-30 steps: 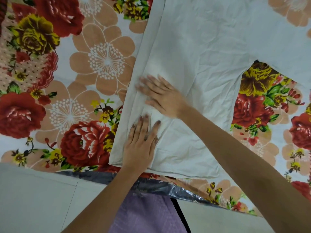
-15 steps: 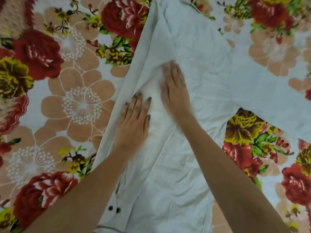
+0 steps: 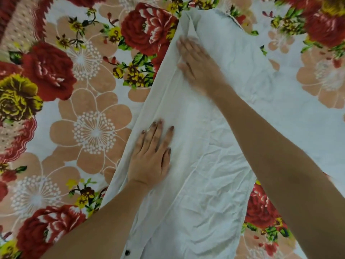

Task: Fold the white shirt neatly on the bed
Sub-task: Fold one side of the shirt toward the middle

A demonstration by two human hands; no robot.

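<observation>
- white shirt (image 3: pixel 201 184) is lying flat on the bed (image 3: pixel 89 128), over a floral sheet, running from the near edge of view up to the far top; one long side looks already folded in along the left.
- left hand (image 3: pixel 151 156) is pressing palm-down on the cloth just inside that folded edge, fingers spread flat and gripping nothing. Dark buttons (image 3: pixel 127 252) are showing near-side of it.
- Cloth is looking thin, soft and light, heavily creased around both palms. Judging it has no stiffness, so it will be bunching and dragging on the sheet rather than sliding clean.
- right hand (image 3: pixel 196 66) is working farther out, also flat and open, blurred, fingertips at the fold's upper end; can't tell if it is pinching the edge.
- Best hold: pinching hem or fold edges, not mid-panel.
</observation>
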